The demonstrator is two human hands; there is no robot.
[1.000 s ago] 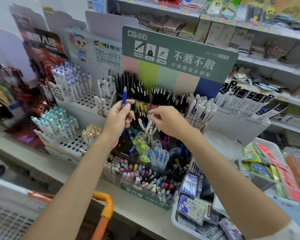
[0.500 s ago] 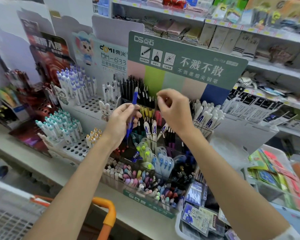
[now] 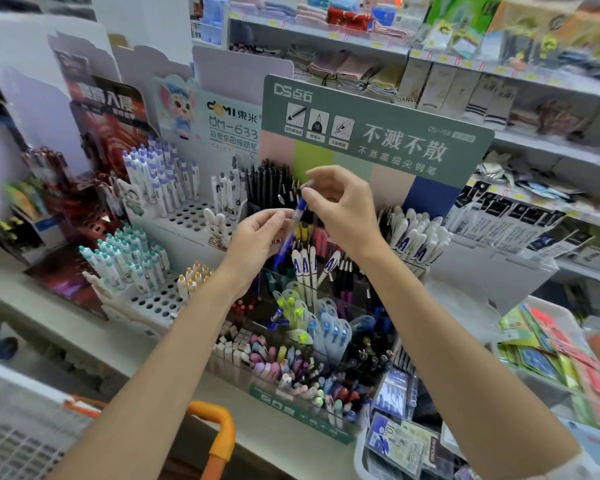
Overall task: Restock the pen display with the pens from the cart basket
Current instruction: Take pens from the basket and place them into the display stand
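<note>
Item: one blue pen (image 3: pixel 296 221), hanging tilted in the air over the middle tiers of the pen display (image 3: pixel 378 133), lower end leaning left. The left hand (image 3: pixel 257 237) is pinching the barrel near mid-length between thumb and fingertips. The right hand (image 3: pixel 342 211) is pinching the upper end, its other fingers loosely curled. Beneath, white pens (image 3: pixel 303 268) are standing in a clear compartment and black pens (image 3: pixel 274 185) are filling the far row. Step in hand, by my judgement: seating this pen. Handling advised: one hand guiding the lower end into a compartment of matching pens, lowering it upright, without knocking neighbours. The orange cart handle (image 3: pixel 219 424) is showing at near left.
</note>
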